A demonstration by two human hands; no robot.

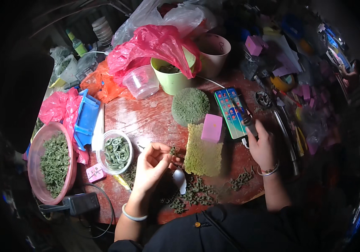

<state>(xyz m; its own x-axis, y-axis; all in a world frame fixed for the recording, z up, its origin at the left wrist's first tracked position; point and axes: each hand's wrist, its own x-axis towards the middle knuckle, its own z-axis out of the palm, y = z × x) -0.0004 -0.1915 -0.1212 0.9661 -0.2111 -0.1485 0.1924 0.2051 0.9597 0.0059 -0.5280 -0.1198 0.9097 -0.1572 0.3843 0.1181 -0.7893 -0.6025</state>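
My left hand (154, 161) is closed in a pinch on a small dark green piece (173, 150) over the table. More such small green pieces (197, 189) lie loose near the table's front edge, beside a white spoon-like scoop (179, 180). My right hand (261, 145) is closed round a dark slim tool (247, 120), whose exact kind I cannot make out, over the lower right of a lit phone (229, 110). Between my hands lies a yellow-green rough sponge-like pad (203, 155), with a pink block (212, 128) on its far end. A round green textured pad (191, 106) sits just beyond.
At left are a pink bowl of green pieces (34, 168), a clear tub of greenish rings (100, 161) and a blue tray (86, 119). Behind stand a light green pot (173, 85) and pink plastic bags (146, 46). Tools, including a dark rod (287, 140), crowd the right.
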